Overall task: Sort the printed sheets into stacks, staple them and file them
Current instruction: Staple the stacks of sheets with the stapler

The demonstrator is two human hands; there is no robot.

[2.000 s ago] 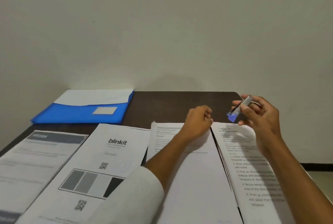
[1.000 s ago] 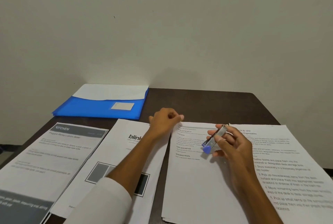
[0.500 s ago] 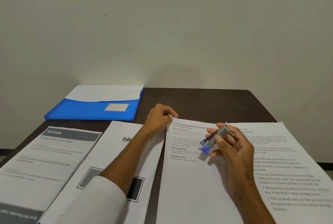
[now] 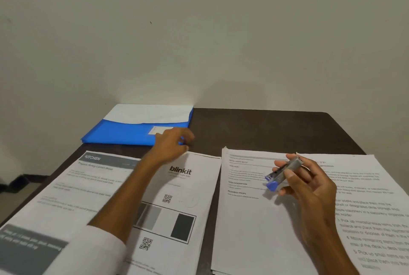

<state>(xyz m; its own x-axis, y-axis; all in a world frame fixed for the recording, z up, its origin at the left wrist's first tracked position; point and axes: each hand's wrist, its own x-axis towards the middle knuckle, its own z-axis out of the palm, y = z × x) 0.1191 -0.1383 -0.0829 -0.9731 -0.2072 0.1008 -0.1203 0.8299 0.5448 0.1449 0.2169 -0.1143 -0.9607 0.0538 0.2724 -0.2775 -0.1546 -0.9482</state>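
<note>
Four stacks of printed sheets lie side by side on the dark table (image 4: pixel 265 128): a "KITCHEN" stack (image 4: pixel 66 190), a "blinkit" stack (image 4: pixel 183 188), a text stack (image 4: pixel 247 219) and a list stack (image 4: pixel 371 203). My right hand (image 4: pixel 309 188) holds a small silver and blue stapler (image 4: pixel 281 174) above the text stack. My left hand (image 4: pixel 172 144), fingers curled, hovers at the top edge of the blinkit stack, in front of the blue folder (image 4: pixel 124 133). Whether it pinches the sheet corner is unclear.
The blue folder lies at the back left against the wall, with a white sheet (image 4: pixel 150 114) sticking out of it. Bare dark tabletop shows at the back right. A white sleeve (image 4: pixel 93 252) covers my left forearm.
My left hand has moved left from the top corner of the text stack to the top of the blinkit stack. My right hand keeps the stapler over the text stack.
</note>
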